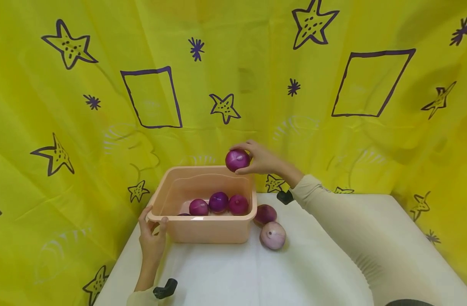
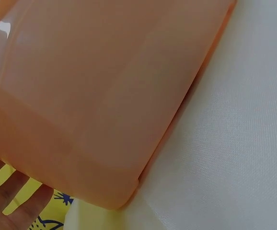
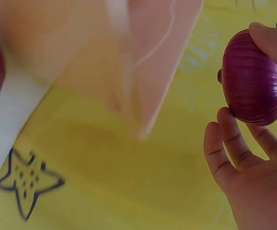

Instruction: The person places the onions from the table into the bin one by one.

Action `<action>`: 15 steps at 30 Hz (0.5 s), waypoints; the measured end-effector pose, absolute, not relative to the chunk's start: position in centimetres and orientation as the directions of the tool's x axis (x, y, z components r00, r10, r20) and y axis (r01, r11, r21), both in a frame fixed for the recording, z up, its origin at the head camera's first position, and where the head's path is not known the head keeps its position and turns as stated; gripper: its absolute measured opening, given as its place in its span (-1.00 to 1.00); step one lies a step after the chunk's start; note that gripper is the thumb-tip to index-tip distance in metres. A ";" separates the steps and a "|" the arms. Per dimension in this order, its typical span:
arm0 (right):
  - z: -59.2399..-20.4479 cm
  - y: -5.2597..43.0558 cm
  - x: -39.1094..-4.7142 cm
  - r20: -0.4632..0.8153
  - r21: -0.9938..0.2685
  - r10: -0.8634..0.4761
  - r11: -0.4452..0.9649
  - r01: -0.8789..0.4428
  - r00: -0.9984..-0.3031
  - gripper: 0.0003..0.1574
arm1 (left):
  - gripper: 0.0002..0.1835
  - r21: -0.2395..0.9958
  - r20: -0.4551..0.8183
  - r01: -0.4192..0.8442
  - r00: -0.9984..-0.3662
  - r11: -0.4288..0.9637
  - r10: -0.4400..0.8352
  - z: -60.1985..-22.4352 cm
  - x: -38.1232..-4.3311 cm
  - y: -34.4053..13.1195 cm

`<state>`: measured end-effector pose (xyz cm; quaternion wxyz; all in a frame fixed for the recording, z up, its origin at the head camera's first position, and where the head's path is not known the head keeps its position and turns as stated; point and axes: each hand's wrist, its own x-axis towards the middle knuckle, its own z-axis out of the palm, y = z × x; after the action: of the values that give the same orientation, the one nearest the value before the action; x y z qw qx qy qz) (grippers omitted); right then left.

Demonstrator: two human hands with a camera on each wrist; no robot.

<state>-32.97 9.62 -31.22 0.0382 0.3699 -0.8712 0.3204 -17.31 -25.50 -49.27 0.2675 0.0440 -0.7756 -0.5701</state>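
A red onion [image 1: 237,160] is held up between the thumb and fingers of my right hand [image 1: 262,159], over the back right corner of a peach plastic bin [image 1: 208,231]. The right wrist view shows this onion [image 3: 254,79] whole, purple and ridged. At the bin's front left corner my left hand [image 1: 152,242] grips the rim, thumb at the front and fingers round the side. Inside lie several onions, among them a dark purple one [image 1: 218,202] and a pinkish one [image 1: 198,208]; the front wall partly hides them.
Right of the bin, on the white tabletop [image 1: 218,272], sit a dark red onion [image 1: 266,213] and a pale pink onion [image 1: 273,236], close together. A yellow curtain [image 1: 256,63] with drawn stars hangs behind and along both sides.
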 end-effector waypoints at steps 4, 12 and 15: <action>-31.5 6.9 -33.3 0.288 -0.535 -0.667 0.484 -0.693 -0.688 -0.08 | -0.27 0.908 0.368 0.241 -0.850 0.342 -0.378 -49.3 -17.4 -25.5; -32.4 3.4 -33.5 0.263 -0.522 -0.708 0.467 -0.713 -0.656 -0.09 | -0.27 0.905 0.371 0.239 -0.848 0.351 -0.379 -49.3 -17.5 -25.3; -32.6 2.6 -33.4 0.257 -0.526 -0.716 0.459 -0.716 -0.649 -0.11 | -0.27 0.909 0.361 0.230 -0.851 0.348 -0.382 -49.3 -17.5 -25.4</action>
<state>-33.44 2.59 -32.58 -0.0003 0.4192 -0.8542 0.3076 -17.51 -25.36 -49.32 0.2687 0.0492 -0.7756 -0.5690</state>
